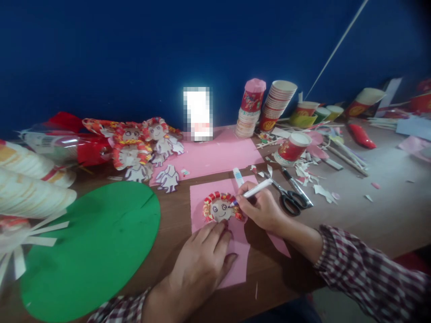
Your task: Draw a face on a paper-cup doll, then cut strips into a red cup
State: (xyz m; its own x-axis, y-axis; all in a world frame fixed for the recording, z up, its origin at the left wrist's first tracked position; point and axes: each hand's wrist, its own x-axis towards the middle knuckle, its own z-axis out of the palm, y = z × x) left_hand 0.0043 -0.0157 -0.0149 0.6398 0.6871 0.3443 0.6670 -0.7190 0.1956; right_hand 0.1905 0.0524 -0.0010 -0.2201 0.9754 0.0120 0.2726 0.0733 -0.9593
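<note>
So we had a blue wall filling the upper part of the frame, and below it a messy brown table. Biggest thing on there was our green oval sheet, lower left, with stacked pale cups lying tipped over beyond it at the left edge. A wide pink sheet lay mid-frame, next to a heap of decorated paper figures. Our smaller pink sheet sat just below the centre. Our left hand was laid over it, fingers stretched out and fairly close together, fingertips at the bottom edge of the face we were working on. Our right hand had a narrow, pen-style grip. An upright stack of cups leaned a bit in the upper right. The paper face, ringed in red and gold, was on that smaller sheet, right between our hands. Black-handled scissors lay right of centre. Smallest was the white marker we held in our right hand, tip at the face's right side.
</note>
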